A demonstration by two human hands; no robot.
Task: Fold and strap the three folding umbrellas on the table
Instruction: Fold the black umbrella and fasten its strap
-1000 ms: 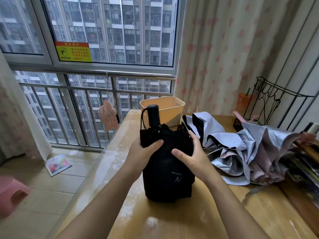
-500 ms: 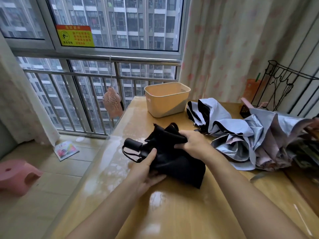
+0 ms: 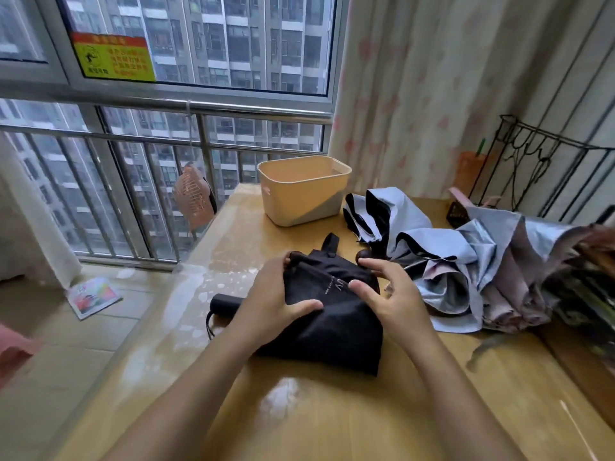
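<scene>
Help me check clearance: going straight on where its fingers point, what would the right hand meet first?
The black umbrella: the right hand points left across its fabric, probably touching it; beyond lies the left hand.

3 folding umbrellas on the table (image 3: 332, 410), none strapped.
The black umbrella (image 3: 336, 331) lies nearest, canopy loosely bunched, handle pointing left. Just beyond it to the right, the pale blue umbrella (image 3: 409, 221) and the silver-and-pink umbrella (image 3: 499, 281) sprawl in crumpled, touching heaps.

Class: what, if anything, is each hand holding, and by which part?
Left hand grips the black fabric folding umbrella by its bunched canopy; right hand touches the canopy, grip unclear.
</scene>
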